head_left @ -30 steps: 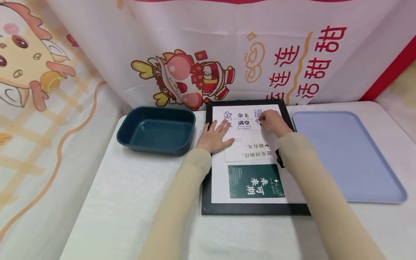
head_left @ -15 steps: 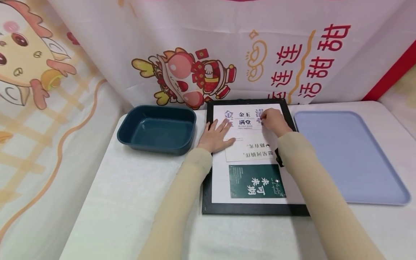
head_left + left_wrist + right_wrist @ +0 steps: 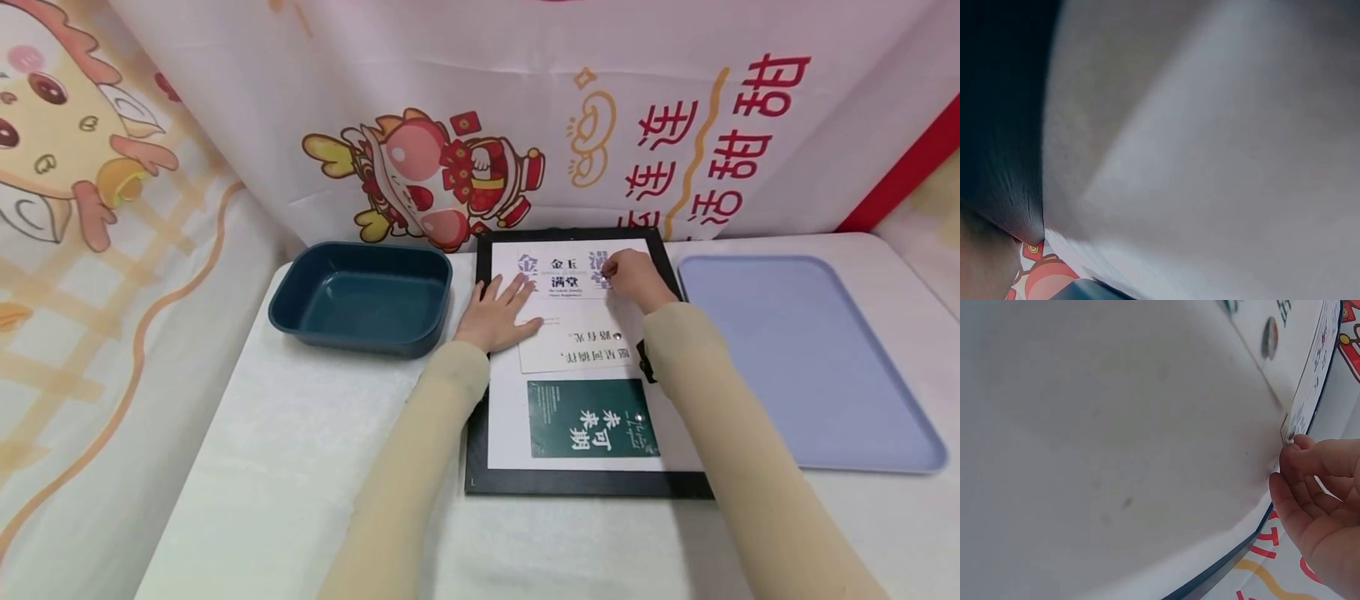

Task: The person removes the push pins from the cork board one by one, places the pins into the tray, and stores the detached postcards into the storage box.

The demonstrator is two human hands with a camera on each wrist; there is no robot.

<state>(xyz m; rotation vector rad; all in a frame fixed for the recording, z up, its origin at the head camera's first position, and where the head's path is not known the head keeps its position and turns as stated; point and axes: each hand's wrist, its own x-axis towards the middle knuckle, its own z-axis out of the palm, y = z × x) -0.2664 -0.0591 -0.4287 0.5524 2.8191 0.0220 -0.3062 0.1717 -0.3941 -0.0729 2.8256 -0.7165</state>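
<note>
Far on the board [image 3: 585, 482], the white card [image 3: 566, 274] is apparently being kept in place, no shift being noted over 0.5 s. The left hand [image 3: 495, 320] is being rested, spread, at its left; the right hand [image 3: 634, 280] is being held curled at its right, any grasp undeterminable.

Free gap between both hands [image 3: 492, 319] [image 3: 636, 282]
</note>
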